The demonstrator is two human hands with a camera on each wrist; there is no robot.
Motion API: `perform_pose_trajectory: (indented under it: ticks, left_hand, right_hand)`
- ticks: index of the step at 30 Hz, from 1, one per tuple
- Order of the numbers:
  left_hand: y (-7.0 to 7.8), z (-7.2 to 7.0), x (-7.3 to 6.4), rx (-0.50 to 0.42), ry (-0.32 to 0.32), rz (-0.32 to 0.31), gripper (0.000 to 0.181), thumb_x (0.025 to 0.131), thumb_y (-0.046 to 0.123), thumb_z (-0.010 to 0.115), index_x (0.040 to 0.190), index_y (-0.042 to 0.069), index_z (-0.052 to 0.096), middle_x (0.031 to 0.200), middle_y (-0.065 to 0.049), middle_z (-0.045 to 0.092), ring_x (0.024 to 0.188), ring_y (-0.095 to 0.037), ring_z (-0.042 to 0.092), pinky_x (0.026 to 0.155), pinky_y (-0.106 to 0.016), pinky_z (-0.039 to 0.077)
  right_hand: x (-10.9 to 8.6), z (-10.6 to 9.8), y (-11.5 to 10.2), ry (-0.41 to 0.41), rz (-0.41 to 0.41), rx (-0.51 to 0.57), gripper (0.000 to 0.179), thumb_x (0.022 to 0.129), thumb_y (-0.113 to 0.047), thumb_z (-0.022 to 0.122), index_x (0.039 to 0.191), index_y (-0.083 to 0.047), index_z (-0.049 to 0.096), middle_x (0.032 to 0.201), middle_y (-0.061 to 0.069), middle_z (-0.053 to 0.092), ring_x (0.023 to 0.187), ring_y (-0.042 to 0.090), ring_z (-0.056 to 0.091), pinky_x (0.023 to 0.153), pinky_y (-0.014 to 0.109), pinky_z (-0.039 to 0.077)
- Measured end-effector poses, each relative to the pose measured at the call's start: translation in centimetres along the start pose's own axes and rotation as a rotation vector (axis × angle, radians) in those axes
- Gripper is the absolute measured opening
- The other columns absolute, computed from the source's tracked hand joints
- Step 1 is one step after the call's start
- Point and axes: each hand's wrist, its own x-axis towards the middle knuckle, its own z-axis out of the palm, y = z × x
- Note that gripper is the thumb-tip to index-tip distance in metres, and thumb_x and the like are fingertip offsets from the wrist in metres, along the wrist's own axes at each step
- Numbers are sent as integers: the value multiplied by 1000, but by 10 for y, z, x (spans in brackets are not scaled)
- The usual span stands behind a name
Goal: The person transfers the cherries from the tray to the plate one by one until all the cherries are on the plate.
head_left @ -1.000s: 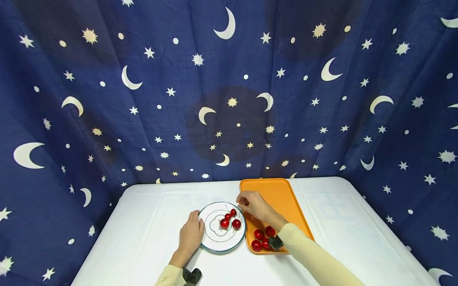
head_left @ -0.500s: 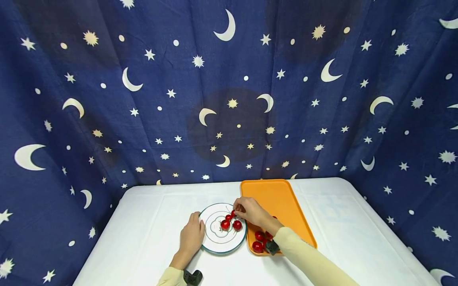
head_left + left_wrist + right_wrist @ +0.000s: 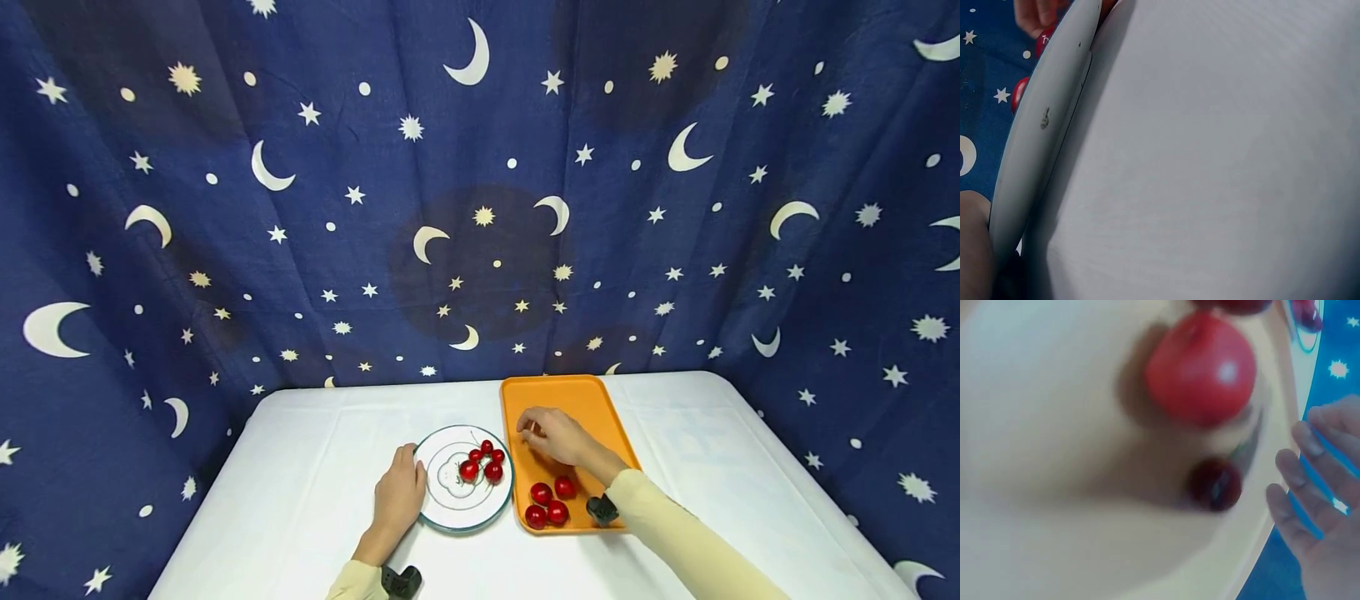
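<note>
My left hand (image 3: 400,493) holds the left rim of a white plate (image 3: 442,507) with a blue-green edge. In the left wrist view the plate's (image 3: 1047,144) pale underside shows, thumb against its rim. Several small dark-red cherries (image 3: 498,456) and two larger round red fruits (image 3: 468,471) lie on the plate. My right hand (image 3: 558,435) hovers over the orange tray (image 3: 577,396), fingers slightly bent. The right wrist view shows its fingers (image 3: 1288,519) apart with nothing between them. Near them, a dark cherry (image 3: 1215,484) lies on the tray beside a larger red fruit (image 3: 1200,369).
Several round red fruits (image 3: 541,493) sit in the tray's near end. Plate and tray stand side by side on a white-covered table (image 3: 315,467). Behind it hangs a dark-blue curtain (image 3: 360,250) with moons and stars.
My right hand reached left to the plate, then drew back right over the tray. One more small cherry now shows at the plate's right side. The left hand stayed on the rim.
</note>
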Motion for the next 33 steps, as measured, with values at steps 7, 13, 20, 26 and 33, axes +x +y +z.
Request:
perform_pose_trajectory:
  ticks: [7,13,20,26,33]
  left_hand:
    - [2,-2,6,-1,14,19,27,98,11,60,121,-4,62,111,-19,68,76,-34,73,62,-46,58]
    - [-4,-4,0,11,13,1,26,97,10,62,119,-2,63,107,-17,68,71,-34,71,59,-46,56]
    - [-6,-3,3,20,-9,14,29,98,11,60,123,-3,62,112,-18,68,75,-32,72,63,-44,58]
    - [-5,-1,4,8,-4,8,28,98,11,60,122,-3,62,112,-18,68,76,-32,73,64,-45,59]
    - [-2,2,-1,-3,-6,0,28,97,11,60,122,-3,62,111,-18,68,77,-34,73,64,-46,58]
  right_hand:
    - [-20,-20,22,-92,111,-112,19,94,-29,73,107,-15,69,97,-2,61,89,14,54,80,35,51]
    - [-40,-16,32,-159,171,-83,36,89,-38,78,113,-15,66,97,-3,56,86,11,52,79,32,49]
    - [-46,-15,42,-100,9,-19,19,90,-19,77,104,-8,67,88,2,58,79,7,48,72,23,43]
    - [-42,-15,41,-70,25,-60,12,90,-15,77,96,-12,67,86,0,59,77,5,47,70,22,44]
    - [-45,-8,38,-34,130,-123,15,87,-8,76,94,-16,66,84,-5,59,80,8,49,73,25,44]
